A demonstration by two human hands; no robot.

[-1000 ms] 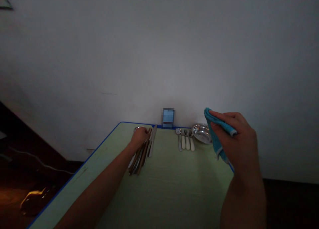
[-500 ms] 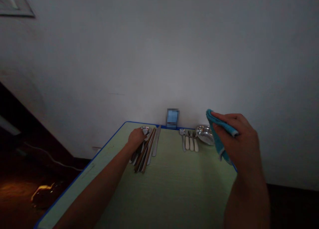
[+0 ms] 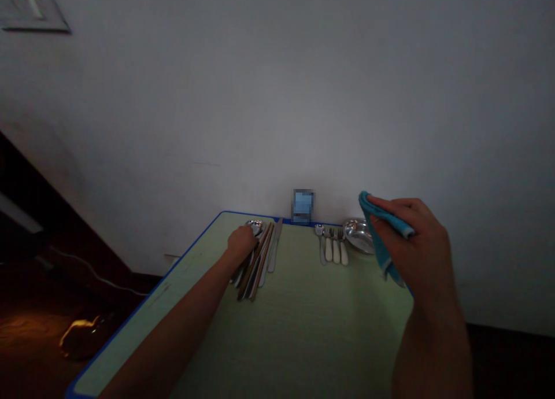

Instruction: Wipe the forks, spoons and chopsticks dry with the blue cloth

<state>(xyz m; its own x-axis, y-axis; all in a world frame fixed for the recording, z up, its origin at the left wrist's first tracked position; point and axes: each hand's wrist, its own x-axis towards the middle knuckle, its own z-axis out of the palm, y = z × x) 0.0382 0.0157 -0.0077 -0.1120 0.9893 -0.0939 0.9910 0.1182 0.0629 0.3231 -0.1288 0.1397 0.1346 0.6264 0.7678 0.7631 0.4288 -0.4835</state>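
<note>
My left hand (image 3: 241, 242) reaches across the pale green table (image 3: 299, 324) and rests with curled fingers on a pile of cutlery (image 3: 259, 254), knives and long brown-handled pieces, by the far left edge. A spoon's bowl (image 3: 254, 226) shows just past the fingers. Whether the hand grips a piece I cannot tell. My right hand (image 3: 411, 243) is raised above the table's right edge, closed on a folded teal cloth (image 3: 379, 228) that hangs down from it.
Three white-handled forks (image 3: 333, 246) lie in a row near the far edge, beside a shiny steel bowl (image 3: 359, 235). A small blue box (image 3: 303, 206) stands against the white wall. The table has a blue rim; dark floor and a cable lie to the left.
My left hand has drawn back slightly along the cutlery pile, uncovering the spoon's bowl. The right hand holds the cloth as before. The view has drifted a little.
</note>
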